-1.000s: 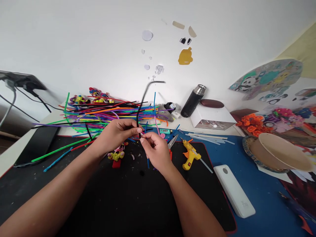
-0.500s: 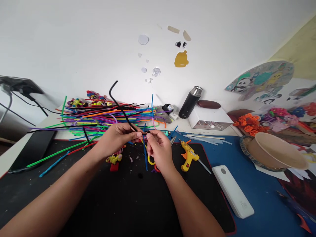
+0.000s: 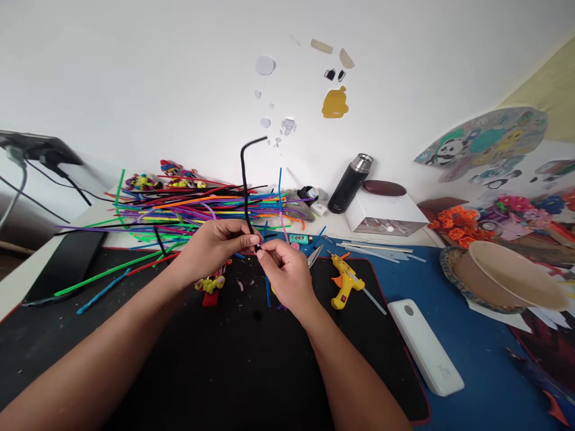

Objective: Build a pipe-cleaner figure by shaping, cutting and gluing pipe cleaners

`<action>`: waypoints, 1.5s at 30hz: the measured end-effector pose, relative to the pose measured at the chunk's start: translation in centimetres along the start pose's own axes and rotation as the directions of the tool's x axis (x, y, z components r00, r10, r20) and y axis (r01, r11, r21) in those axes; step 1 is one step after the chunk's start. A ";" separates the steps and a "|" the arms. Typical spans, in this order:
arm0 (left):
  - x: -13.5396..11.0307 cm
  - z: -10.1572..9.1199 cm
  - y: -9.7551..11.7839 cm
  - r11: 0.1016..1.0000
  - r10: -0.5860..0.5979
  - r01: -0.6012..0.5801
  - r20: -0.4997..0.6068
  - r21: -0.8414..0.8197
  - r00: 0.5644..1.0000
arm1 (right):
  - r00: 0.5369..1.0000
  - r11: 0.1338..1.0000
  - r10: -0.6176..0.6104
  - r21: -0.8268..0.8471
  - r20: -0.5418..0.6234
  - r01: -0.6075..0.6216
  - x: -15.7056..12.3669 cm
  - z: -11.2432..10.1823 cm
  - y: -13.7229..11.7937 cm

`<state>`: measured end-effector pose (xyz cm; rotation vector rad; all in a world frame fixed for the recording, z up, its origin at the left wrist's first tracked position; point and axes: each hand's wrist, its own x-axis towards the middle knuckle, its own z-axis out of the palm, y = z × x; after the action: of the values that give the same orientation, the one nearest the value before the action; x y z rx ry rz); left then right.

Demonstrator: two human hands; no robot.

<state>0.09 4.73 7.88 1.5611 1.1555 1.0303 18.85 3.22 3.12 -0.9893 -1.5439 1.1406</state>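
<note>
- In the head view, held a black pipe cleaner [image 3: 245, 185] roughly upright, left of the yellow glue gun [image 3: 345, 281] and raised above its level, with the top bent over to the right.
- Pinched it near the lower end with the left hand [image 3: 213, 248], well left of the glue gun, fingers narrowed on the stem.
- Gripped it just below with the right hand [image 3: 287, 272], between left hand and glue gun, thumb and fingers closed together; could not tell how the covered end lay.
- Saw scissors [image 3: 314, 256] just left of the glue gun, partly hidden by the right hand, and a turquoise lighter [image 3: 300, 239] farther left and back.
- Noted a yellow figure with a red base [image 3: 209, 299] well left of the glue gun, partly covered by the left arm.
- Found a heap of coloured pipe cleaners [image 3: 193, 206] behind and left of the glue gun, on the tabletop [image 3: 336, 226].
- Saw a black flask [image 3: 348, 185] behind the glue gun, glue sticks [image 3: 377, 250] behind and right, and a white oblong device [image 3: 426, 347] right and nearer.
- Saw a black mat [image 3: 251, 359] beneath the glue gun.
</note>
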 end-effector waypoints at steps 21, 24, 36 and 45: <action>-0.1 -0.1 -1.0 0.990 -0.058 0.059 0.013 -0.132 0.998 | 0.980 0.913 0.197 0.372 -0.039 -0.169 0.3 0.1 -0.2; -0.1 0.3 -0.8 0.991 -0.058 0.064 0.053 -0.115 0.997 | 0.976 0.893 0.211 0.418 -0.063 -0.166 0.5 0.0 -0.2; 0.0 -0.9 -0.4 0.999 -0.014 0.013 0.023 0.035 1.000 | 0.994 0.986 0.114 0.126 0.003 -0.113 0.0 0.0 0.0; 0.0 -1.1 -0.9 0.973 0.030 -0.042 0.057 0.226 0.998 | 1.000 1.000 0.029 -0.008 0.006 -0.029 0.0 0.4 0.4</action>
<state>-1.16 5.03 7.27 1.7835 1.2462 0.8984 18.47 3.17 2.72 -1.0173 -1.5447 1.1588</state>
